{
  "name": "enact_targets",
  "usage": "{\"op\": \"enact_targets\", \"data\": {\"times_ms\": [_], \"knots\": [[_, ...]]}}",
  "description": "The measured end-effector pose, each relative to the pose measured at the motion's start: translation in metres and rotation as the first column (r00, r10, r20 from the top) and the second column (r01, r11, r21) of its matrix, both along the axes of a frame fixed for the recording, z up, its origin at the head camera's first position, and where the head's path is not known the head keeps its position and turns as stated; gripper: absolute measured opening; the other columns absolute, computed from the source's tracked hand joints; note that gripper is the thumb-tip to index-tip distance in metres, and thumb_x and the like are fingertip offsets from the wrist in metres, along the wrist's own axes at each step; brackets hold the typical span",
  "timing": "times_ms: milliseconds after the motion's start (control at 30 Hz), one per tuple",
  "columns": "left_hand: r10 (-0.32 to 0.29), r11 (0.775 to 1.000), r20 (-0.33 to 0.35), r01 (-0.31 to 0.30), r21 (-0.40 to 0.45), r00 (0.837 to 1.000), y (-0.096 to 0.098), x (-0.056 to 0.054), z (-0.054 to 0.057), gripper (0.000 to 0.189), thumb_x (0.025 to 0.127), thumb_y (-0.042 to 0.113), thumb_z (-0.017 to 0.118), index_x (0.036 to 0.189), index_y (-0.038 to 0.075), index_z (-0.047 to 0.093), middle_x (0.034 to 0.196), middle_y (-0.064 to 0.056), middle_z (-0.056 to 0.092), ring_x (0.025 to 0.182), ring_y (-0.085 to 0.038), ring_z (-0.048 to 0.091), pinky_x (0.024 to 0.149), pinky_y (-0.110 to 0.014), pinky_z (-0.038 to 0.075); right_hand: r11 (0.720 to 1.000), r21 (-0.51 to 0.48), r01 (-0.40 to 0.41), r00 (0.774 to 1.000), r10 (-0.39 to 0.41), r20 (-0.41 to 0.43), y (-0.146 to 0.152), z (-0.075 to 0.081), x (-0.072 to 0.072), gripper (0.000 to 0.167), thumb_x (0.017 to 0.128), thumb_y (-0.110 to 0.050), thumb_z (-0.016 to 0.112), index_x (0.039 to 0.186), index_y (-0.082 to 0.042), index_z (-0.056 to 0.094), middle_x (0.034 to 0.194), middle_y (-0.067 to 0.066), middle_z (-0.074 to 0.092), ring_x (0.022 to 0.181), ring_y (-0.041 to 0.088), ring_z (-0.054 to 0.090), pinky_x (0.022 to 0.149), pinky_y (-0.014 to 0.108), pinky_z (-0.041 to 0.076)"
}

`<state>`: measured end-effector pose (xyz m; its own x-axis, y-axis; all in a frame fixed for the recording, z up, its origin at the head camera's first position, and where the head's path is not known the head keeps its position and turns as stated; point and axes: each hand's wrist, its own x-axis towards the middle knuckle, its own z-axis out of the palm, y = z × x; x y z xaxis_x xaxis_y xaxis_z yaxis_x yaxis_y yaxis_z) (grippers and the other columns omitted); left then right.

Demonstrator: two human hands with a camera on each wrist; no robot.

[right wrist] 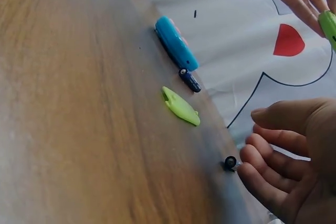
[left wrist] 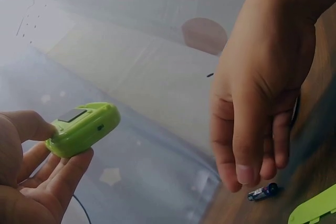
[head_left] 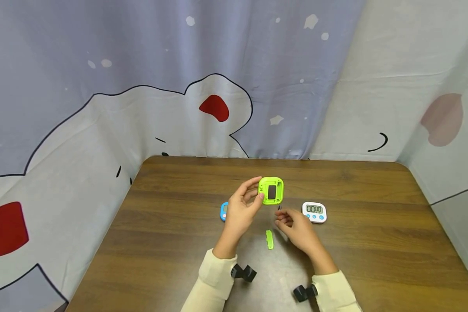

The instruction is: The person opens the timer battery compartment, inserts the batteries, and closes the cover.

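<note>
My left hand (head_left: 239, 212) holds up a lime-green digital timer (head_left: 277, 190), its back facing me with the battery recess uncovered. Thumb and fingers pinch its left edge, as the left wrist view also shows. Lower and to the right, my right hand (head_left: 298, 229) hovers over the table with loosely bent fingers and nothing between them. Right at its fingertips is a small dark battery (left wrist: 262, 191), seen end-on as a battery (right wrist: 230, 163) in the right wrist view. The green battery cover (head_left: 270, 239) lies on the table between my forearms.
A white timer (head_left: 314, 212) showing zeros stands right of my right hand. The blue timer (right wrist: 176, 44) is partly hidden behind my left hand in the head view. A second dark battery (right wrist: 189, 80) lies beside it. Printed curtains (head_left: 281, 65) hang behind the wooden table (head_left: 374, 225).
</note>
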<state>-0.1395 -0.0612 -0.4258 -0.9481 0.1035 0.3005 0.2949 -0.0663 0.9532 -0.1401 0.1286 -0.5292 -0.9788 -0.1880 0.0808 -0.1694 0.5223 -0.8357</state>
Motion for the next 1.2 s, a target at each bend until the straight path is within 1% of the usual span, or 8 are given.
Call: {"op": "enact_targets", "data": {"times_ms": [167,267,433,700,767,900,1033,1200], "knots": [[0.008,1.000,0.003,-0.008,0.010,1.000,0.000,0.000,-0.001,0.041,0.092,-0.007,0.061,0.132,-0.005,0.052,0.122,-0.019,0.058,0.108,-0.033,0.062,0.083,-0.036,0.057,0.998,0.047,0.041,0.995,-0.037,-0.098,0.000,-0.003,-0.004,0.030,0.085,-0.009,0.075,0.113,-0.003,0.066,0.107,0.012,0.063,0.095,0.026,0.064,0.080,0.040,0.057],[0.007,1.000,0.008,-0.007,0.015,1.000,0.000,-0.001,-0.001,0.041,0.092,-0.007,0.061,0.132,-0.004,0.053,0.122,-0.020,0.058,0.108,-0.033,0.062,0.084,-0.035,0.057,0.994,0.091,0.063,0.990,-0.050,-0.134,0.000,-0.006,-0.007,0.045,0.083,-0.008,0.075,0.125,-0.001,0.060,0.124,0.017,0.057,0.111,0.033,0.058,0.092,0.047,0.051],[-0.006,1.000,0.014,0.006,0.021,1.000,-0.001,-0.001,-0.001,0.042,0.092,-0.006,0.060,0.133,-0.006,0.051,0.122,-0.021,0.058,0.109,-0.032,0.062,0.084,-0.032,0.056,0.986,0.155,0.055,0.992,-0.036,-0.121,0.000,-0.011,-0.011,0.061,0.083,-0.006,0.073,0.139,0.002,0.049,0.140,0.021,0.049,0.128,0.038,0.047,0.108,0.052,0.037],[-0.007,0.999,0.005,0.007,0.034,1.000,-0.002,-0.013,-0.028,0.043,0.093,-0.003,0.062,0.135,0.002,0.053,0.124,-0.018,0.058,0.110,-0.032,0.061,0.084,-0.034,0.057,0.971,0.237,0.019,0.993,0.009,-0.117,0.001,-0.015,-0.015,0.059,0.081,-0.004,0.074,0.135,0.006,0.052,0.136,0.024,0.052,0.125,0.039,0.049,0.107,0.051,0.038],[-0.006,0.999,0.003,0.006,0.046,1.000,-0.001,-0.014,-0.030,0.043,0.093,-0.001,0.063,0.134,0.005,0.055,0.124,-0.016,0.058,0.110,-0.030,0.062,0.084,-0.034,0.057,0.967,0.255,0.014,0.991,0.021,-0.131,0.001,-0.016,-0.016,0.057,0.081,-0.003,0.073,0.134,0.006,0.053,0.133,0.023,0.054,0.123,0.039,0.051,0.106,0.051,0.039],[-0.011,0.998,-0.001,0.011,0.057,1.000,0.000,-0.013,-0.031,0.041,0.093,0.003,0.064,0.133,0.009,0.056,0.122,-0.012,0.059,0.109,-0.028,0.063,0.082,-0.032,0.057,0.962,0.273,0.014,0.990,0.025,-0.137,0.002,-0.016,-0.016,0.052,0.080,-0.002,0.074,0.130,0.005,0.057,0.127,0.021,0.057,0.119,0.037,0.054,0.103,0.050,0.042],[-0.020,0.998,-0.003,0.020,0.063,1.000,0.001,-0.011,-0.026,0.040,0.094,0.002,0.063,0.133,0.005,0.056,0.122,-0.013,0.059,0.109,-0.031,0.062,0.082,-0.030,0.057,0.957,0.289,0.020,0.990,0.022,-0.141,0.002,-0.015,-0.016,0.048,0.081,-0.002,0.073,0.126,0.004,0.059,0.122,0.018,0.059,0.116,0.035,0.055,0.101,0.050,0.043],[-0.018,0.998,0.007,0.018,0.066,1.000,0.001,-0.011,-0.026,0.041,0.093,0.001,0.063,0.133,0.005,0.056,0.122,-0.014,0.059,0.109,-0.031,0.062,0.082,-0.031,0.057,0.950,0.310,0.031,0.988,0.019,-0.156,-0.001,-0.012,-0.015,0.044,0.079,-0.007,0.075,0.120,0.003,0.062,0.114,0.016,0.060,0.109,0.033,0.057,0.096,0.049,0.046]]}}
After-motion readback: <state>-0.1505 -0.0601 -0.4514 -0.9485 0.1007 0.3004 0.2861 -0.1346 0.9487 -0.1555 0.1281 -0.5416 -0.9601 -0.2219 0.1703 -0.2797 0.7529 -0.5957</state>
